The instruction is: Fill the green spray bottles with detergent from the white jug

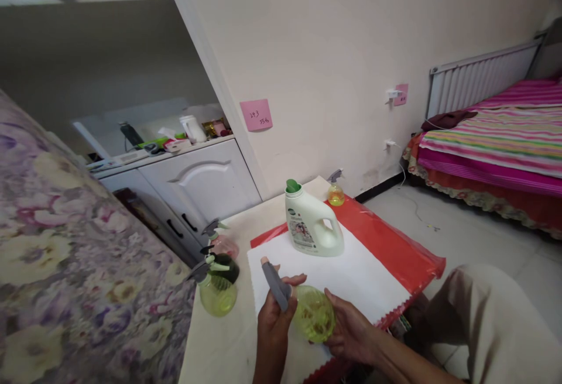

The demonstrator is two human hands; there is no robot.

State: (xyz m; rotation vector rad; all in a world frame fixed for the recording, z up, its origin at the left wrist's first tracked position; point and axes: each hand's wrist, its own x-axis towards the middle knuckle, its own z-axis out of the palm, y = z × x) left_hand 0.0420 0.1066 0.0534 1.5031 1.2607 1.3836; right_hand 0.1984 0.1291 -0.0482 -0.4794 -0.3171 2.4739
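Standing uncapped on the far side, a pale-green plastic jug [311, 229] hides its contents. Near, the right hand [351, 326] has fingers clamped on a round, translucent yellow-green spray bottle [314, 315], fill unclear; the left hand's [276, 316] fingers pinch its grey plastic trigger head [274, 283]. Adjusting that head seems the step, calling for firm support.

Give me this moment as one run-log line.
left hand: grips grey sprayer | right hand: cups yellow bottle | jug: upright on white sheet

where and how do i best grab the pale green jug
Probably by its loop handle, from the right: the pale green jug stands upright on the white sheet, handle on that side with an open gap, green spout at the upper left.
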